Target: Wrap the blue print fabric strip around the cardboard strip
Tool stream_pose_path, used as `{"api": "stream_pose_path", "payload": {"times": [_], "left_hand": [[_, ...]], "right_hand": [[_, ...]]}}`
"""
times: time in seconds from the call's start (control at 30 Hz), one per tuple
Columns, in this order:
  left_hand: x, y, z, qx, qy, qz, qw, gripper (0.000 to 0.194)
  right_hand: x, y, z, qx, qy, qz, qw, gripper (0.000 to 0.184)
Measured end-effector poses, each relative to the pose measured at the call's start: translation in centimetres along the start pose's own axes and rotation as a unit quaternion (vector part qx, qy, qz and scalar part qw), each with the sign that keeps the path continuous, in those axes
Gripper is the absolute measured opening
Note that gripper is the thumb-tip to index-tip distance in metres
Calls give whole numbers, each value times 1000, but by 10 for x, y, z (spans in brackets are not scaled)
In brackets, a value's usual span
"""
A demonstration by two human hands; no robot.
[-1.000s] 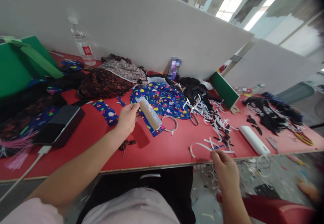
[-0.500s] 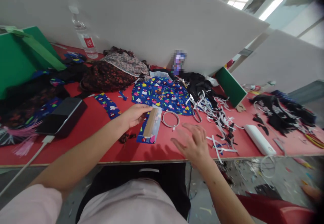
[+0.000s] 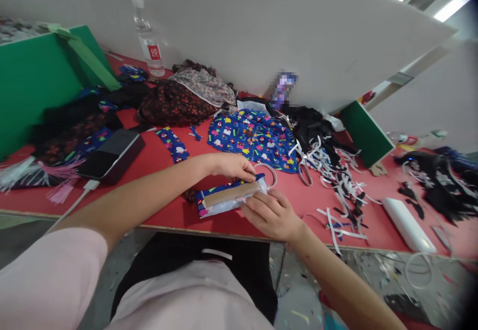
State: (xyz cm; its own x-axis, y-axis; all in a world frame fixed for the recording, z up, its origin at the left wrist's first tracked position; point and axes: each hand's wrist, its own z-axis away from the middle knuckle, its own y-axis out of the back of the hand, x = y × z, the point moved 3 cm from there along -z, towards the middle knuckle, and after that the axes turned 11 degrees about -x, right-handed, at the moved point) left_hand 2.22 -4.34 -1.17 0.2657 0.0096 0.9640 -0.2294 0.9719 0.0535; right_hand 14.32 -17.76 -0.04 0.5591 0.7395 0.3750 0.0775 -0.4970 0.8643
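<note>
A small piece of blue patterned fabric with a brown cardboard strip (image 3: 228, 195) on it lies on the red table (image 3: 157, 210) near the front edge. My left hand (image 3: 235, 166) rests on its far edge, fingers curled down onto it. My right hand (image 3: 269, 213) presses on its right end from the near side, fingers bent over the fabric. A thin white ring (image 3: 269, 173) lies just behind the two hands.
A larger blue patterned cloth (image 3: 254, 138), scissors (image 3: 304, 170) and several white and black strips (image 3: 336, 180) lie to the right. A phone on a black box (image 3: 112, 158), dark floral fabrics (image 3: 175, 103), a water bottle (image 3: 148, 41), green boards (image 3: 26, 81) and a white bar (image 3: 409, 223) surround them.
My left hand brought the fabric piece with the cardboard strip down onto the table. My right hand moved left from the strips at the table edge and came onto the piece.
</note>
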Motion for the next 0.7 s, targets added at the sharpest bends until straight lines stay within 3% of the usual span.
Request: {"api": "stream_pose_path", "payload": {"times": [0.2, 0.27, 0.33, 0.37, 0.43, 0.53, 0.7], "left_hand": [[2, -7, -29, 7, -16, -100, 995, 13], [8, -5, -23, 70, -30, -158, 985, 20], [17, 0, -1, 173, -68, -295, 937, 21], [18, 2, 13, 194, -66, -338, 918, 18], [13, 4, 43, 191, -45, -378, 905, 19], [-6, 0, 80, 130, -27, -387, 912, 18], [-33, -12, 94, 112, -68, -385, 914, 30]], "right_hand": [[0, -16, 4, -49, 14, -23, 998, 14], [1, -21, 5, -64, 18, -36, 997, 14], [3, -24, 6, -81, 15, -54, 995, 14], [5, -26, 7, -89, 9, -66, 994, 14], [8, -27, 8, -100, -1, -88, 991, 13], [10, -28, 8, -109, -7, -112, 988, 12], [14, -28, 8, -109, -14, -128, 986, 14]]}}
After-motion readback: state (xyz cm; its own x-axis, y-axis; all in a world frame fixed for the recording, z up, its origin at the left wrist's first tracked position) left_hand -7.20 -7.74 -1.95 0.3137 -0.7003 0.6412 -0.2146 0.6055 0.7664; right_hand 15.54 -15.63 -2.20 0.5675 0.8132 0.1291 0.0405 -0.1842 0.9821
